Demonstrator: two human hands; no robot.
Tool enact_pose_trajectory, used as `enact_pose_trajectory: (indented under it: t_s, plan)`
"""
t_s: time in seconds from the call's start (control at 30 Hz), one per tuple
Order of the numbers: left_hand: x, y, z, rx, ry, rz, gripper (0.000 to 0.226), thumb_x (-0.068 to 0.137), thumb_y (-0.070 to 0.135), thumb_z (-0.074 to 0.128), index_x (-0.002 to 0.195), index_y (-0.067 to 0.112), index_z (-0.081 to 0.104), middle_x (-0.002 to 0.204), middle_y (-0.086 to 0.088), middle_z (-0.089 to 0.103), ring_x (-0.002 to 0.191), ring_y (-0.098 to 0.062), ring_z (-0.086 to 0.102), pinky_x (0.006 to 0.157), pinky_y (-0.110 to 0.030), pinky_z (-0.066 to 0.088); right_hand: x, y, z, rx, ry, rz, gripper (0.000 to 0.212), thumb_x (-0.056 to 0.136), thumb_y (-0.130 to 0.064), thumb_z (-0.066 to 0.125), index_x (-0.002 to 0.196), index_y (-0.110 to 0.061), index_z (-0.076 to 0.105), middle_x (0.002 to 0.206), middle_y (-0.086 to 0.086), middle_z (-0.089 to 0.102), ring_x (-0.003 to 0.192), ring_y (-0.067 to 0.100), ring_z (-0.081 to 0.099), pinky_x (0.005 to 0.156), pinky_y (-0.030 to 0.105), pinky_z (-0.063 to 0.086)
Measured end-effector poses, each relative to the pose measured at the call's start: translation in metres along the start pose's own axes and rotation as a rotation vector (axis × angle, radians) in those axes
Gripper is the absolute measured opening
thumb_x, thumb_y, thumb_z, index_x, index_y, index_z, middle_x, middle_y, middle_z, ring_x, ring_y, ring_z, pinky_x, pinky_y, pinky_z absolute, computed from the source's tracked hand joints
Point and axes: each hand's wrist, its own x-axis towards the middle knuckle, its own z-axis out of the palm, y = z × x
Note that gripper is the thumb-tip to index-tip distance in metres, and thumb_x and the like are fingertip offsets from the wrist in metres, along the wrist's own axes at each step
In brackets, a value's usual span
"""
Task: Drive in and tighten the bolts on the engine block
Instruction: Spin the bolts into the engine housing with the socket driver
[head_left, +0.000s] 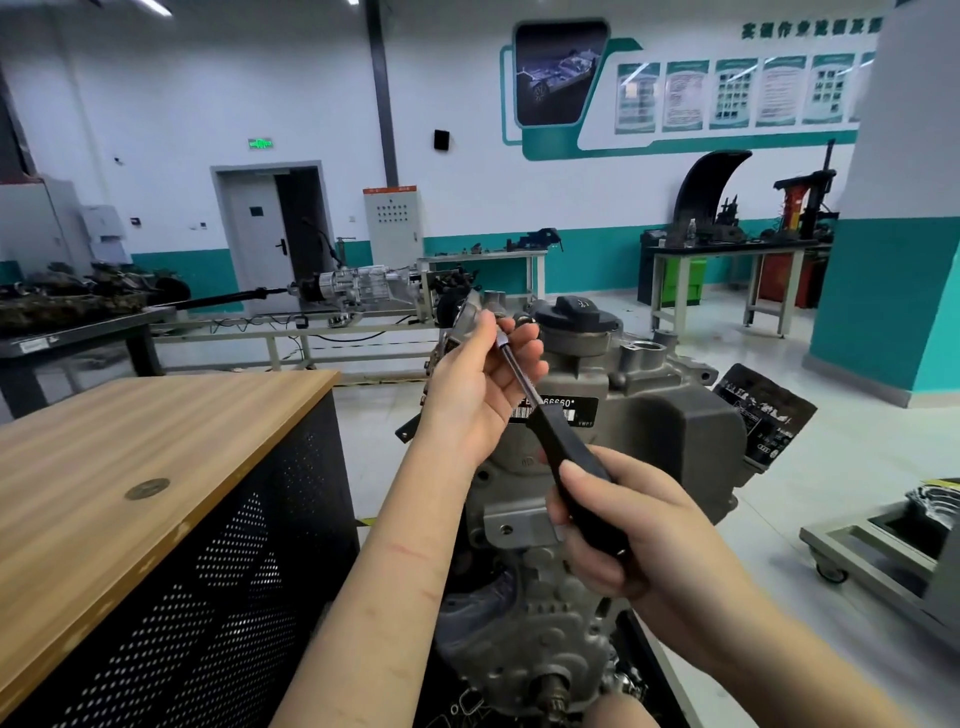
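The grey engine block (644, 415) stands in front of me, with a black filler cap (577, 312) on top. A driver tool (550, 431) with a black handle and a thin metal shaft slants up and to the left over the block. My right hand (623, 525) grips the black handle from below. My left hand (483, 384) pinches the shaft's tip between thumb and fingers near the block's upper left edge. Whatever the tip touches is hidden behind my left fingers.
A wooden-topped cabinet (145, 467) with perforated black sides stands close on my left. A gearbox on a frame (358, 291) and workbenches (727, 260) line the far wall. A wheeled metal stand (883, 551) sits to the right on the pale floor.
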Motion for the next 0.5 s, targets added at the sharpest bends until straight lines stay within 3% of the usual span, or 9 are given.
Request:
enact_pose_trajectory:
  t_s: [0.07,0.2,0.37,0.5]
  plan:
    - [-0.001,-0.005,0.002,-0.003,-0.027,-0.039,0.032,0.098,0.027,0.037,0.080,0.010,0.058,0.062,0.000,0.070,0.052,-0.008,0.066,0.047,-0.021,0.052,0.000,-0.001,0.001,-0.068,0.047,-0.039,0.029,0.088,-0.027,0.059,0.069,-0.008,0.051,0.040,0.005,0.035,0.032,0.011,0.026,0.036,0.015,0.023]
    - [-0.003,-0.020,0.007,0.032,-0.019,-0.114,0.033,0.100,0.023,0.036,0.083,0.006,0.058,0.062,-0.004,0.070,0.052,-0.012,0.066,0.046,-0.022,0.052,0.002,-0.005,0.001,-0.058,0.102,0.005,0.029,0.093,-0.025,0.046,0.077,-0.001,0.049,0.033,-0.002,0.037,0.027,0.009,0.025,0.034,0.013,0.017]
    - [-0.003,-0.022,0.017,0.008,0.027,-0.251,0.044,0.100,0.035,0.034,0.077,0.004,0.056,0.054,-0.006,0.067,0.045,-0.017,0.064,0.042,-0.024,0.052,0.006,-0.017,0.003,0.034,0.081,0.055,0.029,0.094,-0.027,0.044,0.079,-0.002,0.048,0.044,-0.002,0.048,0.026,0.007,0.027,0.032,0.011,0.017]
    - [0.000,-0.025,0.026,-0.037,0.057,-0.290,0.047,0.100,0.038,0.033,0.074,0.005,0.055,0.051,-0.005,0.065,0.041,-0.017,0.062,0.039,-0.023,0.051,0.010,-0.024,0.003,0.068,0.065,0.071,0.032,0.096,-0.026,0.041,0.076,-0.002,0.047,0.040,-0.007,0.048,0.025,0.006,0.030,0.030,0.010,0.017]
